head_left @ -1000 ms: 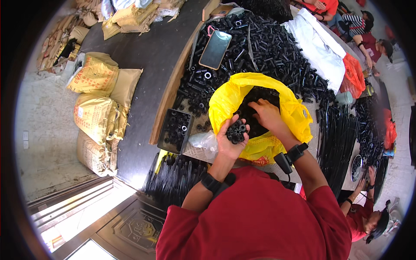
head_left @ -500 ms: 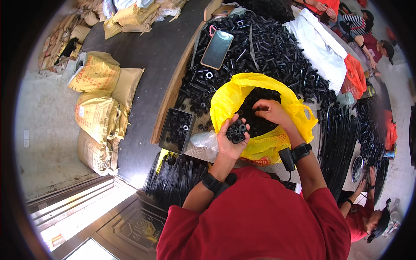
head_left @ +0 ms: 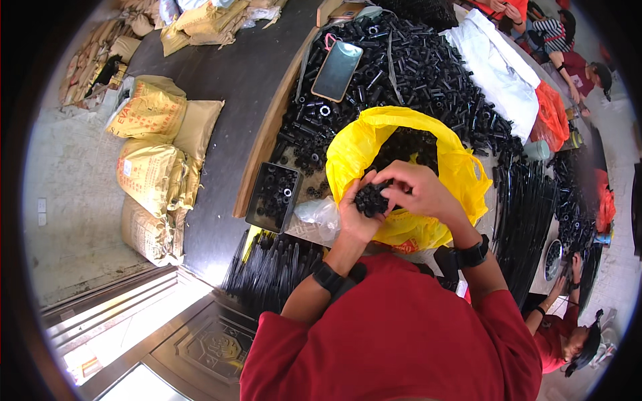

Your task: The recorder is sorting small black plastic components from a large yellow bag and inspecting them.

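Observation:
My left hand (head_left: 355, 220) is cupped, palm up, around a heap of small black ring-shaped plastic parts (head_left: 369, 200). Over that heap, my right hand (head_left: 422, 192) has its thumb and fingers closed together against the parts. Whatever lies between those fingertips is too small to make out. Both hands are at the near left side of a yellow plastic bag (head_left: 348, 152), whose open mouth shows more small black parts inside. A dark rectangular tray (head_left: 295, 212) with similar rings stands left of my left hand.
Beyond the bag spreads a pile of black tubular parts (head_left: 421, 63) with a phone (head_left: 338, 72) on it. A wooden rail (head_left: 267, 130) edges the left. Long black strips (head_left: 523, 210) and a white sack (head_left: 491, 70) lie right. Co-workers sit farther right.
My right hand has come out of the yellow bag, moving left and nearer to me, onto the parts in my left hand. The left hand has stayed almost in place.

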Action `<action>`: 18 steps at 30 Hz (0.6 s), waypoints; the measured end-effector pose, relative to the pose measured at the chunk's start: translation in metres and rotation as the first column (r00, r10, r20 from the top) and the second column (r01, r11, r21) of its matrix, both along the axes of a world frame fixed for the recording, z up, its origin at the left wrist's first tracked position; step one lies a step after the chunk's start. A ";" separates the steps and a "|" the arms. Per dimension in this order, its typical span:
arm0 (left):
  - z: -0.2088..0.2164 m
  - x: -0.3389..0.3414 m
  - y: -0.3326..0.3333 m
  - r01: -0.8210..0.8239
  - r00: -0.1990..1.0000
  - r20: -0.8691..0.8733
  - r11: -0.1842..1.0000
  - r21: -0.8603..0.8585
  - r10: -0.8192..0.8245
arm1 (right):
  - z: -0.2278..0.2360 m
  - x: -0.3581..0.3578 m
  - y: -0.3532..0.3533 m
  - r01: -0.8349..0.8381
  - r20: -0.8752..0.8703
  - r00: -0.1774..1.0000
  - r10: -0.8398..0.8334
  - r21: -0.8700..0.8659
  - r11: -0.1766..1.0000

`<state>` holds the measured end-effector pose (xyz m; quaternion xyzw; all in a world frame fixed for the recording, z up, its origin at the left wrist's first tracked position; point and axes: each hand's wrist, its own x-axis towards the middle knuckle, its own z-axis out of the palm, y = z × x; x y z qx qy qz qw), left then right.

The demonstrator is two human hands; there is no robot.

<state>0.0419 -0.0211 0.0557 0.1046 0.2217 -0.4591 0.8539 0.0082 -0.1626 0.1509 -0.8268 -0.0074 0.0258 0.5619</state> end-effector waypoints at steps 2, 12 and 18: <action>0.002 0.000 -0.004 0.018 1.000 -0.019 1.000 0.002 -0.018 | 0.004 -0.003 0.010 0.031 0.262 0.961 0.088 -0.419 0.907; 0.003 0.003 0.006 0.039 0.999 0.005 0.991 -0.126 -0.039 | 0.008 -0.002 -0.008 0.237 0.157 0.968 -0.197 -0.298 0.925; 0.032 0.023 0.027 0.047 0.999 0.036 0.968 -0.246 -0.039 | -0.006 0.012 -0.005 0.413 0.501 0.852 -0.151 -0.468 0.782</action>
